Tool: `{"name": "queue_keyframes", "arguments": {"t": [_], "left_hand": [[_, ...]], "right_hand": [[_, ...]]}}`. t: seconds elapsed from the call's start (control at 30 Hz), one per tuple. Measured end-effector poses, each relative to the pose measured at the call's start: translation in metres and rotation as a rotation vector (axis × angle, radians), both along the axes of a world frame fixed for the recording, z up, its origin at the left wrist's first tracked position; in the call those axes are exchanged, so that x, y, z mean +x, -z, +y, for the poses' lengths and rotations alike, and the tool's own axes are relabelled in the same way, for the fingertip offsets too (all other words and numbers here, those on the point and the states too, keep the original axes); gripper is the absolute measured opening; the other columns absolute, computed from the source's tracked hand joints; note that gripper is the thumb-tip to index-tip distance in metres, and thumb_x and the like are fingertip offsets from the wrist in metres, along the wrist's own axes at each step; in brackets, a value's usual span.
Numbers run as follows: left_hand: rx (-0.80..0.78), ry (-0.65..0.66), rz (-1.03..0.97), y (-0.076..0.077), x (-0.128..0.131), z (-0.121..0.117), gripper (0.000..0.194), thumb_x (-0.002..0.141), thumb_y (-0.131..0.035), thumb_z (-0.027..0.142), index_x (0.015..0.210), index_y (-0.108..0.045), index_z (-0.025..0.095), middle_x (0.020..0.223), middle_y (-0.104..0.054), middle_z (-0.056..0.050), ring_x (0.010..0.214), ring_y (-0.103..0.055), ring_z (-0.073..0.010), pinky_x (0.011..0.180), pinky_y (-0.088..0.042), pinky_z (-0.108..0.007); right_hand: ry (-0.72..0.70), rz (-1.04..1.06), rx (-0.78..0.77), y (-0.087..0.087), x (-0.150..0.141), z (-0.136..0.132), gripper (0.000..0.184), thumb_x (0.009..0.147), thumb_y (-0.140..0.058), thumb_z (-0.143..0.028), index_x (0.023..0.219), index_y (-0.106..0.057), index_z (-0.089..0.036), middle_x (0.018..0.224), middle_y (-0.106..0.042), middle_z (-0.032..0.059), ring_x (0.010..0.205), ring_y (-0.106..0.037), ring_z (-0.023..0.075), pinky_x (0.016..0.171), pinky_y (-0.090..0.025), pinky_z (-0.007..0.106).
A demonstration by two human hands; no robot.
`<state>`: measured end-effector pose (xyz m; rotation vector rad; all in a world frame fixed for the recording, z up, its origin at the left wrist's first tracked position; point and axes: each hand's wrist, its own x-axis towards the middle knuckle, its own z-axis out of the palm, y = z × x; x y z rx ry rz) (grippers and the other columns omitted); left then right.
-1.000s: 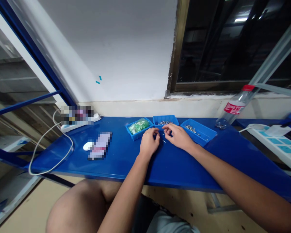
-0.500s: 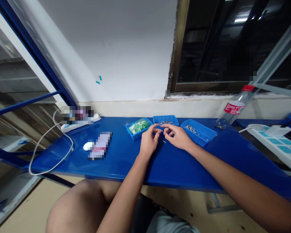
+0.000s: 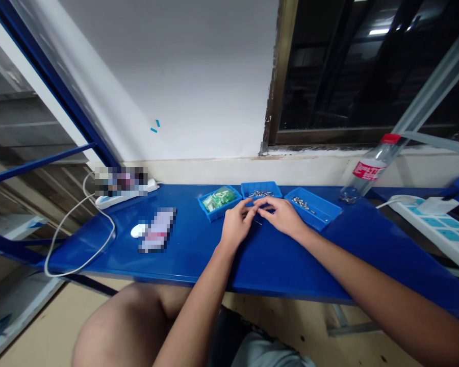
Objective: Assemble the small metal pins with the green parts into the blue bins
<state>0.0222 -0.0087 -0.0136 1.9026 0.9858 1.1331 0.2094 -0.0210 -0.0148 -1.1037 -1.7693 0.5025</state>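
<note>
My left hand [image 3: 237,220] and my right hand [image 3: 277,214] meet fingertip to fingertip above the blue table. Both are pinched closed around something small that the fingers mostly hide. Below the fingertips a thin, pale, needle-like piece [image 3: 257,222] shows; whether it is held or lies on the table I cannot tell. Just beyond the hands stands a blue tray of small metal parts [image 3: 262,186]. Close to my left hand is a blue tray [image 3: 211,216] with green-and-white packets. Beside my right hand, another blue tray [image 3: 325,214] carries small metal pieces at its left end.
A blurred-out flat object [image 3: 158,229] and a white rounded item [image 3: 138,231] lie at the left. A power strip with a cable [image 3: 147,188] sits at the back left. At the right stand a red-capped plastic bottle [image 3: 369,171] and a white power strip [image 3: 439,229].
My fingertips have closed together, with the right-hand fingers moving slightly left to meet the left ones. Less of the thin piece shows now. The trays have stayed in place.
</note>
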Motion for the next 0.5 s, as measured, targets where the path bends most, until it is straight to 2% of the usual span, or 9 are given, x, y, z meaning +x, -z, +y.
{"name": "queue_keyframes", "arguments": {"t": [0.2, 0.3, 0.5], "left_hand": [[-0.031, -0.022, -0.057, 0.0027, -0.0009, 0.0047, 0.059, 0.096, -0.067, 0.019, 0.152, -0.05, 0.018, 0.114, -0.081, -0.008, 0.104, -0.079, -0.0243, 0.096, -0.062, -0.037], [-0.002, -0.042, -0.051, 0.0027, 0.0, 0.0053, 0.061, 0.093, -0.069, 0.015, 0.151, -0.05, 0.017, 0.11, -0.082, -0.007, 0.099, -0.079, -0.0223, 0.095, -0.062, -0.036], [0.072, -0.063, 0.003, 0.0034, 0.0024, 0.0048, 0.059, 0.09, -0.071, 0.017, 0.146, -0.054, 0.018, 0.099, -0.082, -0.004, 0.087, -0.078, -0.0186, 0.085, -0.061, -0.031]], "right_hand": [[-0.059, 0.088, -0.065, 0.0087, -0.0015, 0.0044, 0.022, 0.086, -0.067, -0.02, 0.107, -0.073, -0.022, 0.124, -0.074, 0.0074, 0.102, -0.075, 0.0211, 0.09, -0.065, 0.038], [-0.065, 0.135, -0.09, 0.0099, -0.002, 0.005, 0.016, 0.091, -0.066, -0.027, 0.105, -0.073, -0.022, 0.119, -0.075, 0.0083, 0.107, -0.073, 0.0222, 0.091, -0.064, 0.038], [0.007, 0.188, -0.161, 0.0104, -0.0004, 0.0069, 0.021, 0.09, -0.071, -0.038, 0.102, -0.069, -0.022, 0.104, -0.075, 0.0072, 0.094, -0.073, 0.0214, 0.078, -0.062, 0.034]]}}
